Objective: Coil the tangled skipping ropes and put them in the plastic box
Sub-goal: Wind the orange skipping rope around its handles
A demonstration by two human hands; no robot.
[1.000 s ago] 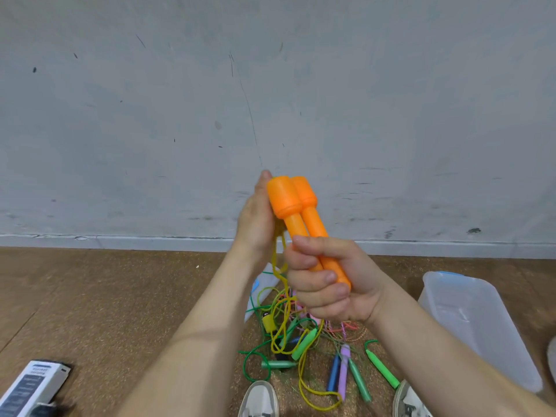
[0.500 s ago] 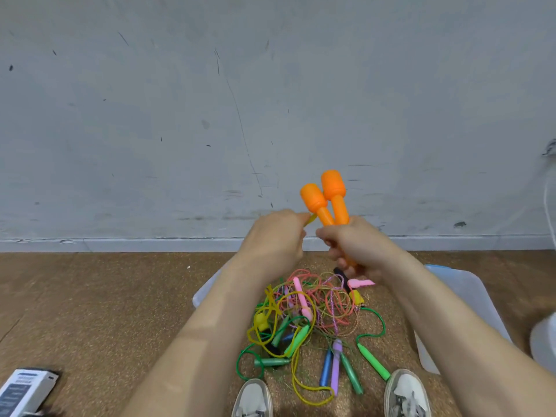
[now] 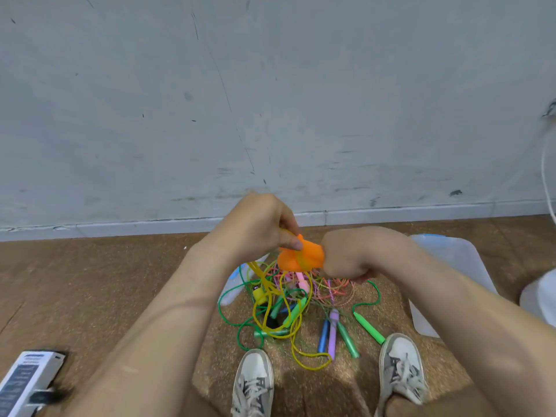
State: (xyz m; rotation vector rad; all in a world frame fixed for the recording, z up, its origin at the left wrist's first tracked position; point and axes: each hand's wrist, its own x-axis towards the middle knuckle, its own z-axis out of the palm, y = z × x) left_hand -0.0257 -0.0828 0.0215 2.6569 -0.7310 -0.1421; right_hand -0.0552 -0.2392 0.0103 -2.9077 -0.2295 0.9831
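Observation:
My right hand (image 3: 355,254) is closed around the two orange handles (image 3: 301,257) of a skipping rope, which point left toward my other hand. My left hand (image 3: 258,227) pinches the yellow cord (image 3: 264,281) of that rope just above the handles. The cord hangs down into a tangled pile of ropes (image 3: 301,305) on the floor between my hands and my feet, with green, blue, purple, pink and yellow handles. The clear plastic box (image 3: 451,260) lies on the floor to the right, partly behind my right forearm.
A clear lid with a blue edge (image 3: 234,284) lies under the pile's left side. A white and dark carton (image 3: 24,383) sits at the lower left. My two sneakers (image 3: 255,383) stand just below the pile. A grey wall and skirting close off the back.
The orange handles have tipped from upright down to a sideways position, lower and nearer the pile. My left hand has shifted onto the cord by the handles. The view has tilted downward.

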